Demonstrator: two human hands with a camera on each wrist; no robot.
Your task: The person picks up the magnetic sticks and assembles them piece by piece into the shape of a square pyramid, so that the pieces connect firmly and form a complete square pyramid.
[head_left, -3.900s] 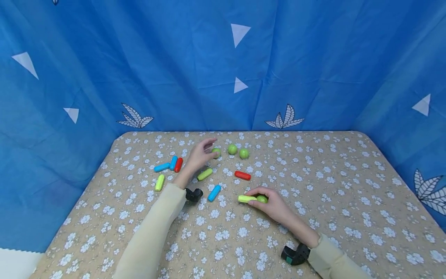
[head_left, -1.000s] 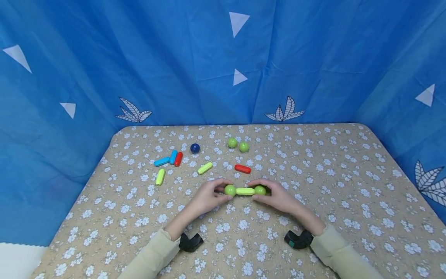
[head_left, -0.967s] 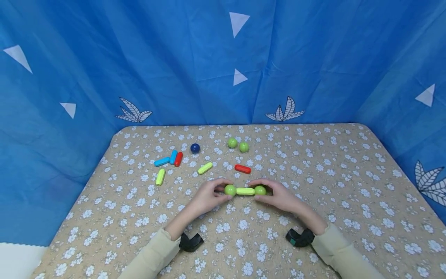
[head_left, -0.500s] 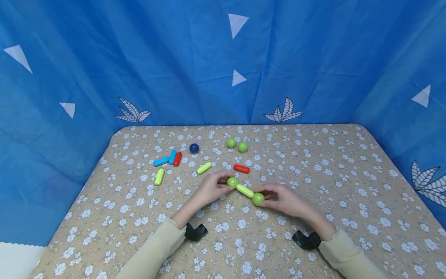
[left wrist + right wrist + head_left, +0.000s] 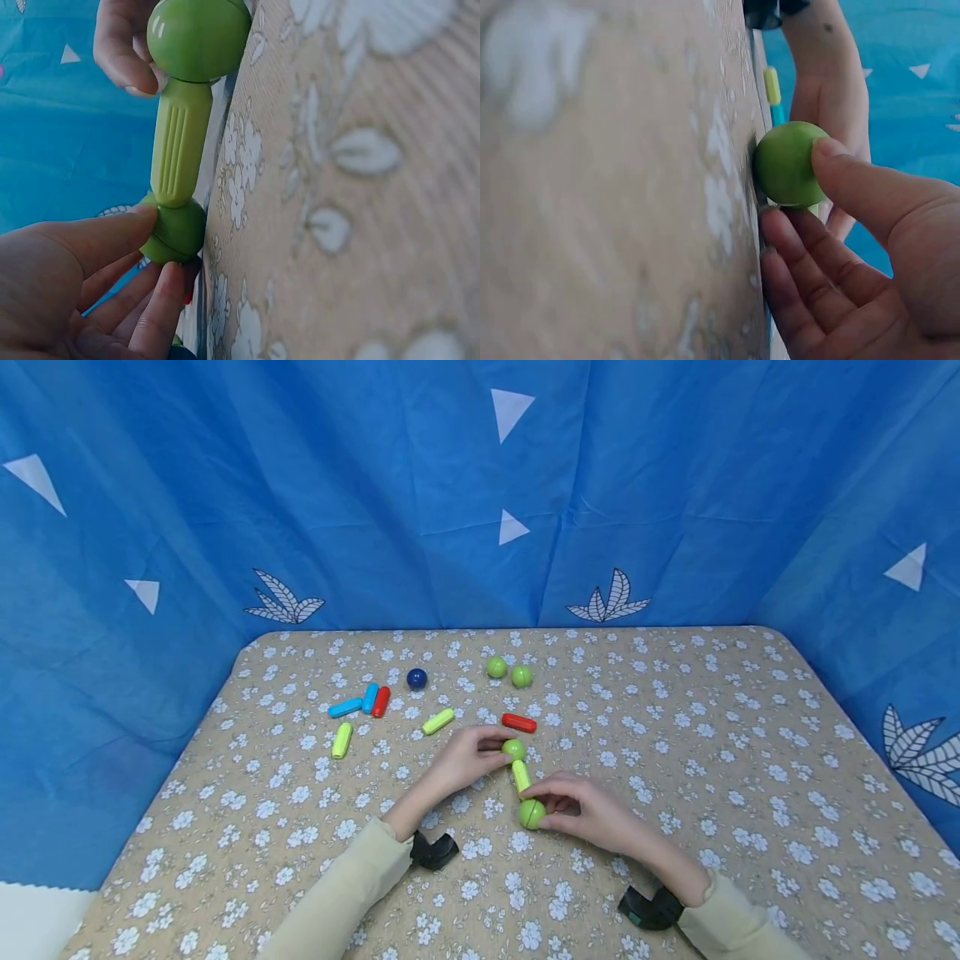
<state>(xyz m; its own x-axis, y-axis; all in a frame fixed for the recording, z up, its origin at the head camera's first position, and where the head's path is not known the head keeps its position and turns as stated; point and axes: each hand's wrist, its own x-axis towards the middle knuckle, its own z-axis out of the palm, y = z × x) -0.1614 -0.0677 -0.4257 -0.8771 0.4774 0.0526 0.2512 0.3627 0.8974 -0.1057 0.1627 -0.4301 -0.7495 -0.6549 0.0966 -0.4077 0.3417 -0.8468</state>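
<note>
A yellow-green stick [image 5: 521,777] joins two green balls into one straight piece, which lies on the cloth pointing away from me. My left hand [image 5: 467,758] pinches the far green ball [image 5: 513,749] between thumb and fingers. At the near end my right hand [image 5: 596,814] holds the other green ball [image 5: 532,814], fingertips on its right side and top. In the left wrist view the grooved stick [image 5: 180,142] meets a ball at each end. The right wrist view has the near ball [image 5: 787,165] between thumb and fingers, the stick mostly hidden behind it.
Beyond the hands lie a red stick [image 5: 519,722], a yellow-green stick [image 5: 438,721] and two green balls [image 5: 497,667]. Farther left are a dark blue ball [image 5: 417,678], blue sticks [image 5: 346,707], another red stick [image 5: 381,702] and a yellow-green stick [image 5: 342,740]. Blue curtains border the table.
My left hand brought a green ball from the back to the stick's free end. Since then both hands have turned the joined piece from sideways to pointing away, right end nearer me.
</note>
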